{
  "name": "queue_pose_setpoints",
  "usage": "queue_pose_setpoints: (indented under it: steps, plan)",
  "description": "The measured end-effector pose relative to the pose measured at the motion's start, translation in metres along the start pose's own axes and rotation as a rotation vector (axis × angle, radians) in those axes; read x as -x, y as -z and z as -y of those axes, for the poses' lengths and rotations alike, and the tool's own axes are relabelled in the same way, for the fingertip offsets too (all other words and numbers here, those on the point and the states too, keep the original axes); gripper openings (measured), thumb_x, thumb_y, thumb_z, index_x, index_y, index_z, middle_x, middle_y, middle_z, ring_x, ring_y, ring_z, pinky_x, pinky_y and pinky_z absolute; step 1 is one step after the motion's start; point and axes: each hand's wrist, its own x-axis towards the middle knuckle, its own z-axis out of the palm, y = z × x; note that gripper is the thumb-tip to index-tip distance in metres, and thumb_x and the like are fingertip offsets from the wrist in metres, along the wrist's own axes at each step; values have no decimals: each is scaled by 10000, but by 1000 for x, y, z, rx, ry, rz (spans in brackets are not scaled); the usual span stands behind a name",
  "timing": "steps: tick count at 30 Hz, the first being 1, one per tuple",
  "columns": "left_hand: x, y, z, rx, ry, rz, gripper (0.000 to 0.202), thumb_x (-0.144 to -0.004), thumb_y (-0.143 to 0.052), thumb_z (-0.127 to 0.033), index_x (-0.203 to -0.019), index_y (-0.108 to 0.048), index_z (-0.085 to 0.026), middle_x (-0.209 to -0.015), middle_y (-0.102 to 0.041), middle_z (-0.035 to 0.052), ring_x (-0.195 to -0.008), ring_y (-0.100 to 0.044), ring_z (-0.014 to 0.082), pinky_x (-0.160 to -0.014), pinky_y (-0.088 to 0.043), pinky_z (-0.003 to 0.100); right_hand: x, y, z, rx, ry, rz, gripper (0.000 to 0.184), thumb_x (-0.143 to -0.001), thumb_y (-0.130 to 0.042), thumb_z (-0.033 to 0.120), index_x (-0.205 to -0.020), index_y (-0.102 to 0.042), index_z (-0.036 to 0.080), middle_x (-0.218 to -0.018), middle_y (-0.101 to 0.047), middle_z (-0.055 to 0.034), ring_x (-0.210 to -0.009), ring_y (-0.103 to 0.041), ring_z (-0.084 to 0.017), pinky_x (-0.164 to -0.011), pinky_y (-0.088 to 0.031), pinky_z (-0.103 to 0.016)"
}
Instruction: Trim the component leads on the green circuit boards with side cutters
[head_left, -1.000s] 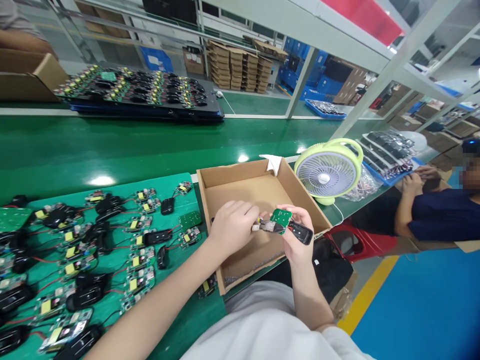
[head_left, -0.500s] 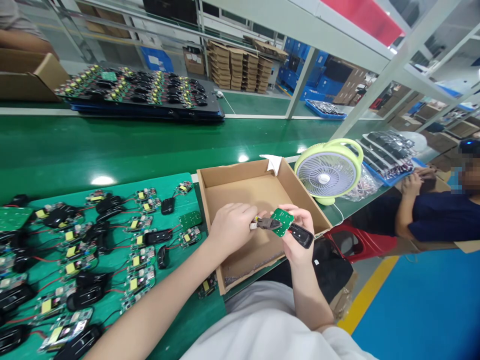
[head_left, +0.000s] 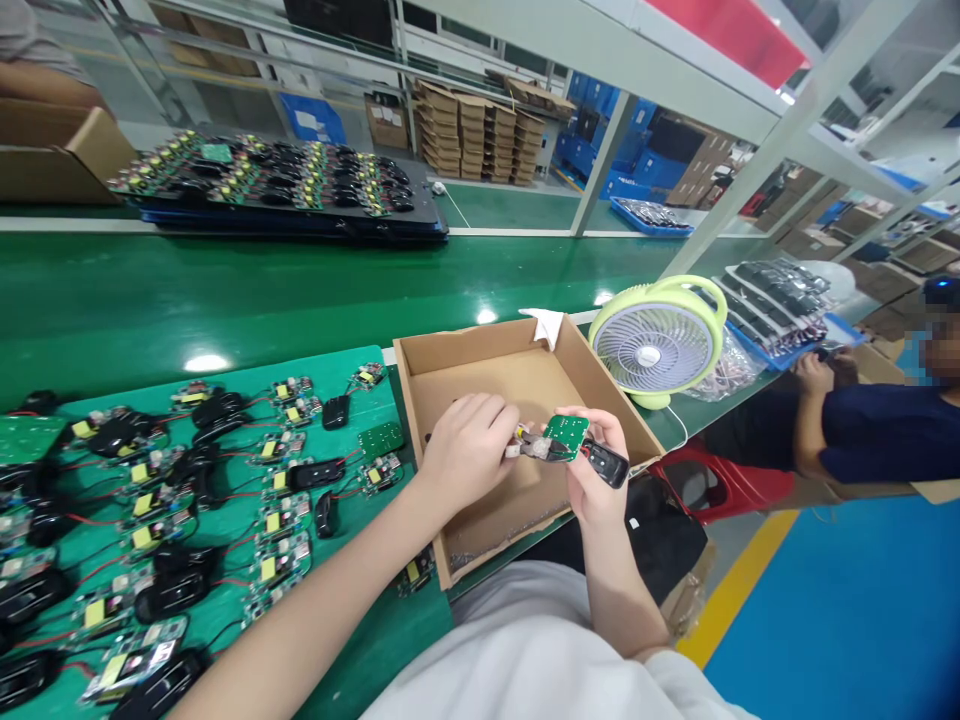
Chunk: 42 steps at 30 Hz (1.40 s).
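My left hand (head_left: 469, 445) is closed around a pair of diagonal cutters (head_left: 541, 447), whose jaws point right. The jaws are at the lower edge of a small green circuit board (head_left: 566, 436); whether they grip anything there is too small to tell. My right hand (head_left: 600, 460) pinches that board, solder side up, together with a black plastic housing (head_left: 606, 464) hanging just below and to the right of it. A short reddish wire shows between board and housing. Both hands are over an open cardboard box (head_left: 495, 375) with dark clippings along its near edge.
On the left, a green mat (head_left: 341, 560) carries rows of wired boards and black housings. A green-rimmed fan (head_left: 651, 345) stands beyond the box's right corner. Stacked black trays (head_left: 300, 225) hold more boards at the back. A co-worker (head_left: 862, 430) sits at the right beside a red stool (head_left: 739, 495).
The cutters have shifted from lying over the board's face to its lower edge, with their jaws tilted. The board has turned slightly in my right hand, and the housing has shifted slightly.
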Motion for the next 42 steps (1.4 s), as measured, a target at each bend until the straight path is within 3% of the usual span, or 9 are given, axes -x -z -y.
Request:
queue_pose_setpoints:
  steps: [14, 25, 32, 42]
  plan:
    - [1, -1, 1, 5, -34, 33, 298, -960, -541, -192, -664, -555, -212, -625, -558, 37, -625, -503, 212, -611, -330, 357, 1, 3, -2, 62, 17, 39, 349, -839, -804, 341, -1147, -649, 287, -1164, -717, -76, -1147, -675, -264, -1014, -547, -465]
    - [7, -4, 2, 15, -21, 73, 327, -961, -555, -178, -635, -550, -212, -591, -557, 22, -592, -500, 192, -594, -314, 330, 1, 4, 1, 55, 34, 110, 327, -839, -793, 291, -1141, -667, 298, -1184, -712, -75, -1100, -682, -246, -903, -585, -404]
    - [2, -1, 2, -22, 58, 35, 292, -994, -523, -267, -716, -584, -202, -674, -596, 49, -667, -533, 220, -631, -344, 350, -2, 0, 2, 54, 24, 32, 323, -837, -795, 342, -1119, -647, 286, -1142, -719, -80, -1092, -686, -250, -902, -601, -427]
    - [2, -2, 2, -7, 53, 87, 186, -950, -521, -196, -786, -608, -203, -762, -623, 66, -752, -556, 245, -686, -398, 359, -1, 0, 3, 33, 14, 31, 347, -810, -827, 354, -1108, -665, 283, -1125, -725, -88, -1082, -696, -253, -907, -611, -439]
